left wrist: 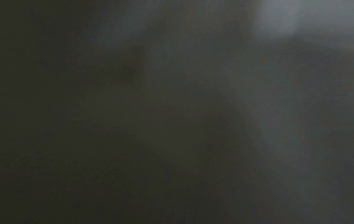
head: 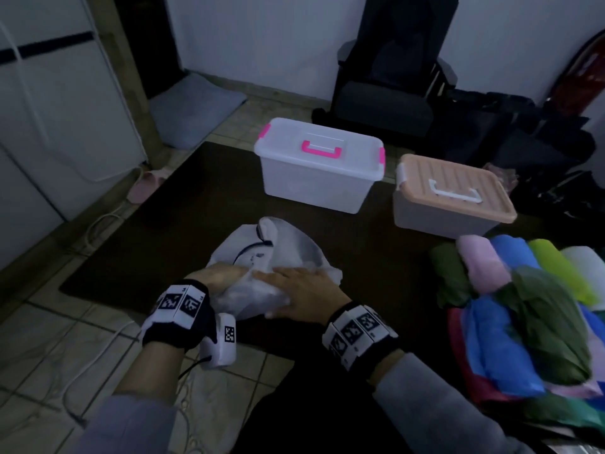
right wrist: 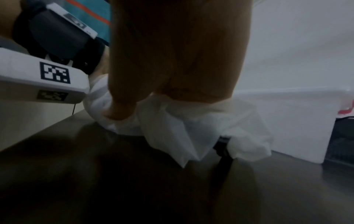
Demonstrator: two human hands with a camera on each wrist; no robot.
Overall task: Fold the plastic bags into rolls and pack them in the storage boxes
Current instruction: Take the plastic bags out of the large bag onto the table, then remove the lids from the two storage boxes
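Note:
A crumpled white plastic bag (head: 278, 257) with dark print lies on the dark mat (head: 163, 231) in front of me. My right hand (head: 294, 294) lies flat on its near part with fingers straight. In the right wrist view that hand (right wrist: 172, 60) presses the white bag (right wrist: 182, 128), its thumb dug into a fold. My left hand (head: 219, 275) rests on the bag's left side, fingers stretched toward the right hand and partly covered by plastic. A clear storage box (head: 317, 178) with pink handle and a grey box with a peach lid (head: 451, 198) stand behind, both lidded. The left wrist view is dark.
A pile of coloured plastic bags (head: 523, 306) lies at my right. A dark chair (head: 393, 77) and dark bags stand against the back wall. Pink slippers (head: 145, 186) and white cables (head: 98, 339) lie on the tiled floor at the left, beside a white cabinet.

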